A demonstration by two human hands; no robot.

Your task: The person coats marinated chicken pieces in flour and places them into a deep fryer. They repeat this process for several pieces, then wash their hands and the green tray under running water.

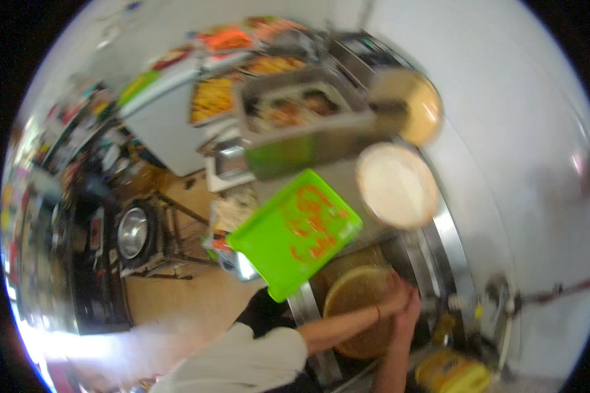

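My left hand (pixel 394 297) and my right hand (pixel 411 310) are together above a round tan basin (pixel 354 290) that sits in a metal sink (pixel 302 297). The two hands touch and overlap. Motion blur hides their fingers, and I cannot tell whether anything is between them. Liquid seems to fill the basin, though its surface is blurred. Beyond it, a bright green plastic tray (pixel 270 250) lies tilted across the counter edge, with orange-red smears and bits on it. A round tub of white powdery or creamy content (pixel 397 186) stands behind the tray.
A deep metal pan (pixel 305 132) holding food stands further back, beside a round tan container (pixel 423 110) near the wall. Trays of yellow pieces (pixel 211 100) sit behind. A yellow plastic container (pixel 452 373) is beside the sink, near a tap (pixel 501 299). A metal bowl (pixel 132 233) rests on a stand.
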